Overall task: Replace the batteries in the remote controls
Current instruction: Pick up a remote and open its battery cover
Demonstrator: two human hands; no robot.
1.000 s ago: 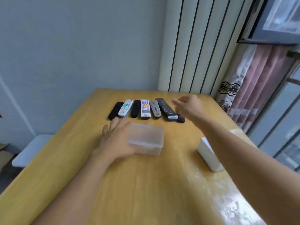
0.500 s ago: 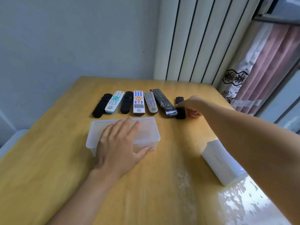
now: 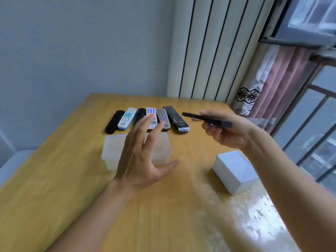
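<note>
Above the table [image 3: 54, 188], a black remote [image 3: 207, 119], newly lifted from the row, is being gripped by the right hand [image 3: 225, 131]; the left hand [image 3: 143, 157] is being raised, fingers spread, for opening.

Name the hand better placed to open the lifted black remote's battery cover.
Left. The left hand is open and free beside the black remote; the right hand already holds it.

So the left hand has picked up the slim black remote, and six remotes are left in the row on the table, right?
Not quite: it is the right hand that grips the slim black remote, lifted off the table; the left hand is open above the clear plastic box. The head view shows this. Six remotes do lie in the row.
</note>
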